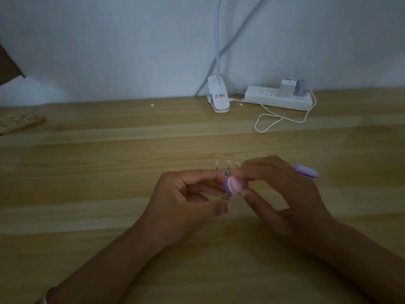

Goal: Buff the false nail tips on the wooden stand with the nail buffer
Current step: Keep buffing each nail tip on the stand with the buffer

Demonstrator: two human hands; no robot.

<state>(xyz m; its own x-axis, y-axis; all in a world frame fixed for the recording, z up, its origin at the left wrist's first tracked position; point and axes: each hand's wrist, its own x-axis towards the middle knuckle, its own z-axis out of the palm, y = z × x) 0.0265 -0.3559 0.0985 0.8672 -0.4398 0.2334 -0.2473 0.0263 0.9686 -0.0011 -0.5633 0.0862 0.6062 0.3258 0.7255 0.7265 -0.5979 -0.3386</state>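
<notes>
Nail buffer (234,185), purple and pink, is pinched in the right hand (282,194) above the table (109,172), its end against clear nail tips (228,162) on metal clips that the left hand (186,198) grips. Farther left lies a wooden stand (22,122); a power strip (278,98) sits by the wall.

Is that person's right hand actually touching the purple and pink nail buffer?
Touching. The head view shows the right hand pinching the nail buffer between fingers and thumb near its pink end, and the purple far end sticks out beyond the hand.

Dim room: pale wall (109,40) behind wooden table (109,150), white power strip (278,98).
</notes>
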